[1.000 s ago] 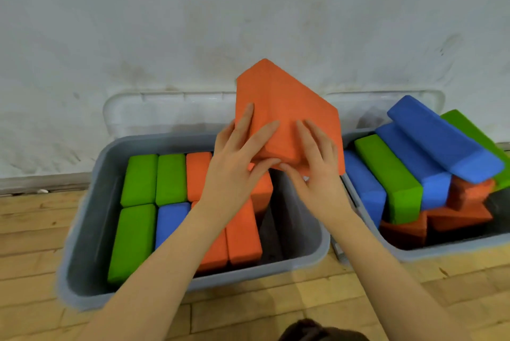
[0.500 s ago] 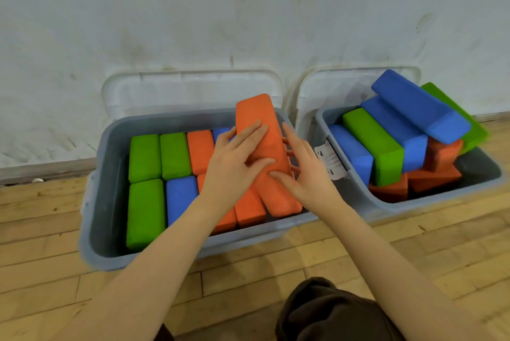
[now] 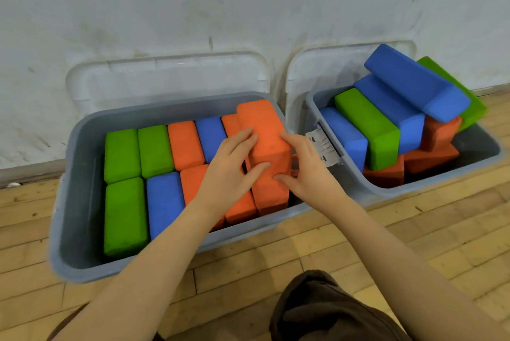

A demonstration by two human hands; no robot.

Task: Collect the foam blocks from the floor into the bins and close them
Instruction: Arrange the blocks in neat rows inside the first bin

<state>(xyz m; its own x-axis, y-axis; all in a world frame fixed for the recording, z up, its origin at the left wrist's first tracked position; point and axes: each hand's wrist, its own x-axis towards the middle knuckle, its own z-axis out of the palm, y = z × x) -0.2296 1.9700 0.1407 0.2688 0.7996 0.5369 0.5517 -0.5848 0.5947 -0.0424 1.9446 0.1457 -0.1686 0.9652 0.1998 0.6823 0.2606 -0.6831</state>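
Note:
An orange foam block (image 3: 262, 125) stands tilted at the right end of the left grey bin (image 3: 80, 263), higher than the blocks around it. My left hand (image 3: 229, 172) presses straight fingers across its left face. My right hand (image 3: 309, 172) grips its right side, thumb up and fingers round the lower front. The left bin holds green, blue and orange blocks packed in rows. The right grey bin (image 3: 414, 191) holds a loose heap of blue, green and orange blocks reaching above its rim. Both bins are uncovered.
Two translucent lids lean on the white wall, the left lid (image 3: 165, 78) behind the left bin and the right lid (image 3: 325, 70) behind the right one. A paper label (image 3: 323, 147) hangs on the right bin's near corner. Wooden floor lies in front, with my knee (image 3: 331, 310) below.
The orange block has come down from in front of the wall into the right end of the left bin, both hands moving with it. The view has pulled back.

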